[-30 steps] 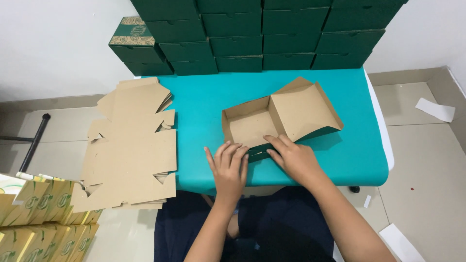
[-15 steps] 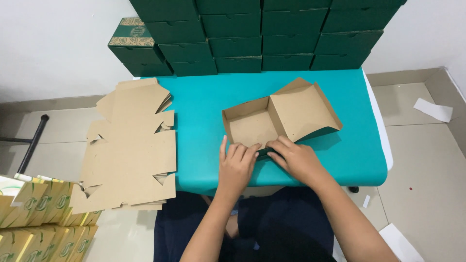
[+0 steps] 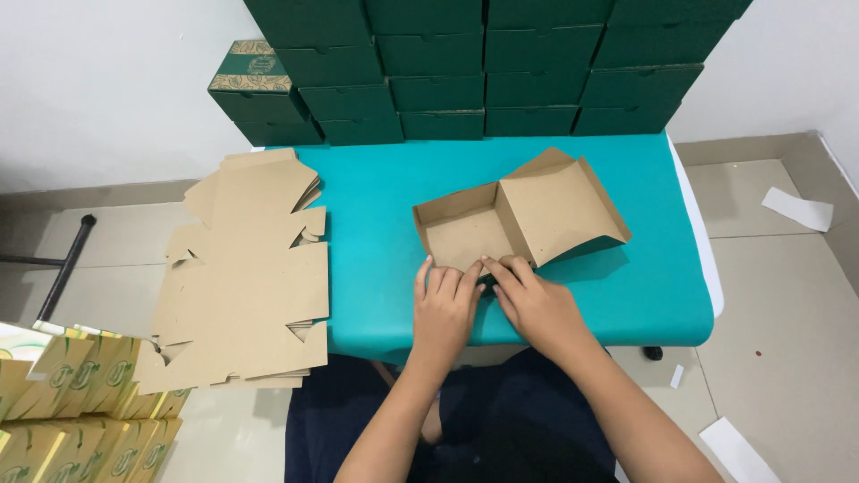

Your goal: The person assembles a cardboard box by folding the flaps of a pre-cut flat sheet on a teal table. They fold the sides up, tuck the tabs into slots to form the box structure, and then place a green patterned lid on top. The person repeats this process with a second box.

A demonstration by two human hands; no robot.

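Your brown box [image 3: 501, 224] sat half-folded on teal tabletop [image 3: 376, 233], lid flap tilted up on right. Your left hand [image 3: 445, 309] and right hand [image 3: 534, 304] lay flat, side by side, fingertips pressing box's near wall. Neither grip wrapped round anything. Flat cardboard pile [image 3: 242, 277] lay left. Dark green boxes [image 3: 501, 63] stacked behind.

Both bare arms come up from the bottom and lean in toward each other. The left hand [image 3: 445, 309] lies flat with its palm down. Its 4 fingers [image 3: 447, 279] point away from the body and sit close together, a little spread at the tips. The right hand [image 3: 537, 304] is also palm down, right beside the left one. Its fingers bend and point to the left, and their tips touch the left hand's fingertips.
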